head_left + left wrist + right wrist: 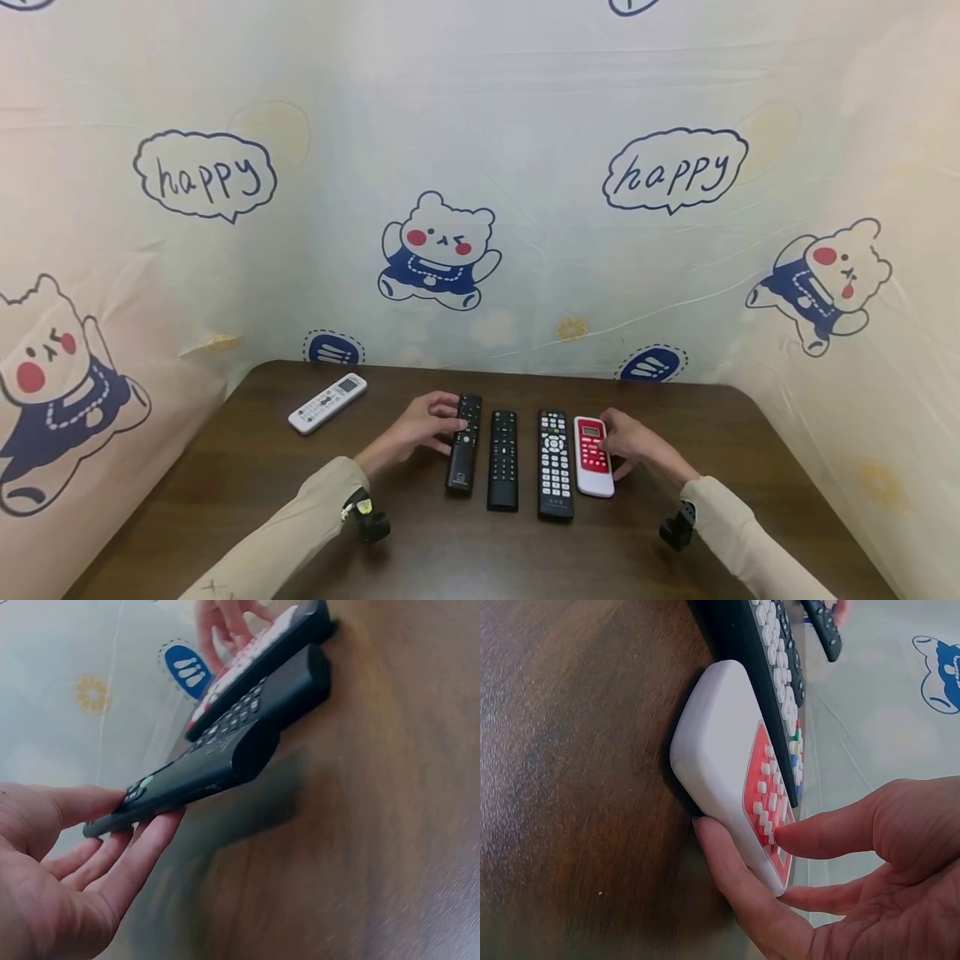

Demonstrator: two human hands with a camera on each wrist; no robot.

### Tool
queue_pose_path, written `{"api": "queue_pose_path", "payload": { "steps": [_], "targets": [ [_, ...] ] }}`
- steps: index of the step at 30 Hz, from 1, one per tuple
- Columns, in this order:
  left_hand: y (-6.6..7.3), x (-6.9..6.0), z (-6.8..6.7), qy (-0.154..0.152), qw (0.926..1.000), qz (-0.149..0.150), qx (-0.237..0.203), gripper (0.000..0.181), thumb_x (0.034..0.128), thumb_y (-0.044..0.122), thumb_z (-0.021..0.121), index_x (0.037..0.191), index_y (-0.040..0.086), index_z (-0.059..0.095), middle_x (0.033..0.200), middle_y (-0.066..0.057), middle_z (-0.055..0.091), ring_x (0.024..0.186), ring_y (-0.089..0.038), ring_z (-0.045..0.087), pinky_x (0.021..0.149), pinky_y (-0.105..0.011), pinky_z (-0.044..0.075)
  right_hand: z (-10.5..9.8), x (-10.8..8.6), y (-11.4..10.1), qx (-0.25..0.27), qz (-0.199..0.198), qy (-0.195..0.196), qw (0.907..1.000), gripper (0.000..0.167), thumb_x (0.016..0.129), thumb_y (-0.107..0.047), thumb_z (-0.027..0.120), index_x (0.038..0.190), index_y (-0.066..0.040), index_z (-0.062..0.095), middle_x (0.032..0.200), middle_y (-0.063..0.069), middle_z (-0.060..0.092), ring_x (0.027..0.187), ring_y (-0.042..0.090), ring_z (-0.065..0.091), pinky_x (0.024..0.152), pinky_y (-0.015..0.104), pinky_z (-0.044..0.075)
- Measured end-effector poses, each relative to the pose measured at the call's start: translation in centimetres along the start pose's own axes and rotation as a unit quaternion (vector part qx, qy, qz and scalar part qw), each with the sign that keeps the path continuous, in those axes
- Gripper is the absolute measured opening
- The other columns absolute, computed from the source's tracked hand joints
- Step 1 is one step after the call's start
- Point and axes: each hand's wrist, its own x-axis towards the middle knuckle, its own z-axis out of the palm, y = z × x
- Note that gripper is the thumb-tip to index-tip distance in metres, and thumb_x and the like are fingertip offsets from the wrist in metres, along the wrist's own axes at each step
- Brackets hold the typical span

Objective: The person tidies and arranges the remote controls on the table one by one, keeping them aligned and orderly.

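Observation:
My left hand [422,423] pinches a plain black remote control [463,454] by its far part, thumb on the button face and fingers beneath. In the left wrist view this remote is tilted and its near end hangs over the table. At the right end of the row, my right hand [877,862] grips a white remote control with a red face [595,458]. Its thumb lies on the red face, and a finger bears on the side near the tabletop. Between the hands lie a black remote with small keys [502,467] and a longer black remote with white keys [556,471].
A white remote with a small screen [327,403] lies slanted at the table's back left. The brown wooden table [480,554] ends at a pale printed cloth [547,275] hanging behind and at both sides. A small black camera sits on each wrist.

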Motion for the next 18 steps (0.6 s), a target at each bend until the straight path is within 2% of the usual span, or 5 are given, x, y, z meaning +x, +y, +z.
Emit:
{"api": "queue_pose_path", "payload": {
  "steps": [11, 14, 18],
  "targets": [
    [-1.0, -0.5, 1.5, 0.032, 0.9993, -0.017, 0.002, 0.052, 0.0912, 0.002, 0.077, 0.137, -0.008, 0.054, 0.124, -0.028, 0.063, 0.089, -0.028, 0.073, 0.064, -0.040, 0.065, 0.2, -0.2, 0.5, 0.004, -0.017, -0.004, 0.9998, 0.055, 0.098, 0.005, 0.059, 0.147, 0.010, 0.034, 0.123, 0.034, 0.052, 0.106, 0.043, 0.064, 0.066, 0.044, 0.065],
    [-0.7, -0.7, 1.8, 0.043, 0.9988, -0.010, 0.022, 0.051, 0.0910, 0.001, 0.077, 0.135, -0.010, 0.055, 0.118, -0.026, 0.063, 0.085, -0.027, 0.072, 0.063, -0.039, 0.065, 0.2, -0.3, 0.5, 0.005, -0.018, -0.004, 0.9998, 0.056, 0.098, 0.005, 0.059, 0.148, 0.011, 0.034, 0.123, 0.034, 0.052, 0.105, 0.041, 0.064, 0.066, 0.044, 0.065],
    [-0.2, -1.0, 2.2, 0.058, 0.9953, -0.001, 0.077, 0.046, 0.0914, 0.000, 0.077, 0.132, -0.010, 0.058, 0.108, -0.021, 0.064, 0.077, -0.024, 0.072, 0.059, -0.036, 0.064, 0.1, -0.2, 0.3, 0.008, -0.020, -0.009, 0.9997, 0.057, 0.098, 0.004, 0.059, 0.148, 0.011, 0.033, 0.125, 0.035, 0.051, 0.107, 0.042, 0.064, 0.067, 0.044, 0.065]
  ]
}}
